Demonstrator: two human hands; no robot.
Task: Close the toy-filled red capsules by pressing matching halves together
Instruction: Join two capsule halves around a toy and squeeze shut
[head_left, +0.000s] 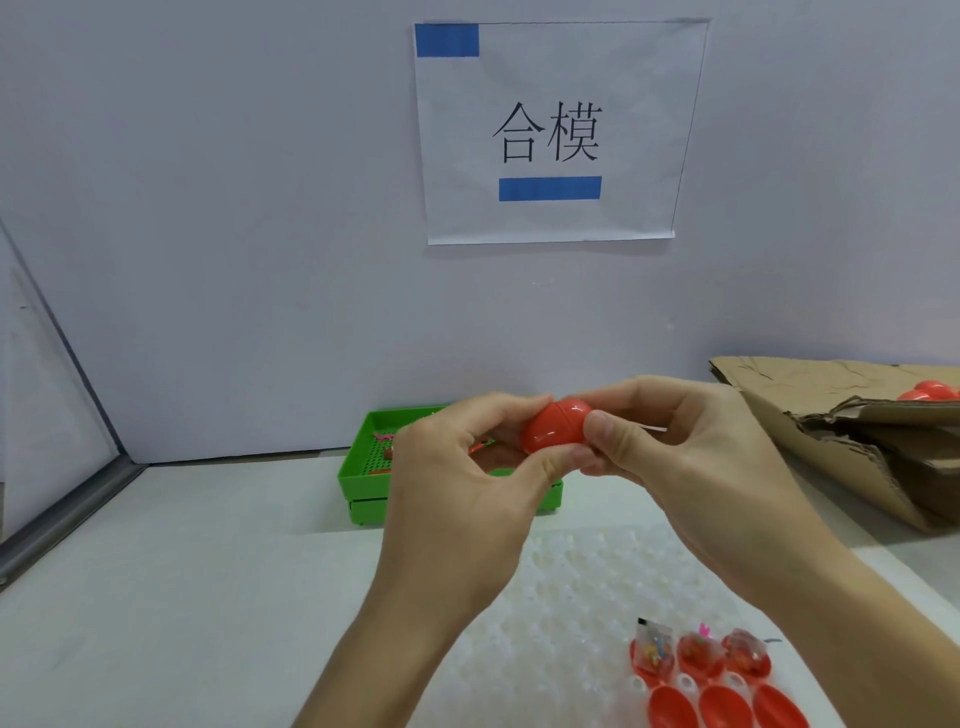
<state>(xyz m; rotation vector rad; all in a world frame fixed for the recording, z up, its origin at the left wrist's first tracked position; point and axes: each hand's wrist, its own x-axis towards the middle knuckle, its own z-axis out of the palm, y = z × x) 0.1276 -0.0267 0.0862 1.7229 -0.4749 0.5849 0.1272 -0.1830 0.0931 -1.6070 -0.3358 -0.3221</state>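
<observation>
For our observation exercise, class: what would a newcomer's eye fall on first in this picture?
First, the red capsule at centre, pinched between the left hand and right hand above the table. Next, the white sign with two large characters on the wall, then the open red halves at bottom right.

- The capsule (558, 425) sits between the left hand (467, 478) and right hand (691, 457), above the counter (182, 571).
- A tray (363, 483) lies behind the hands, against the wall.
- A cardboard box (852, 447) lies to the right, holding capsules.
- Open capsule halves (722, 675) lie near right, on a dimpled mat (571, 613).
- A paper sign (556, 130) hangs on the wall above.
</observation>
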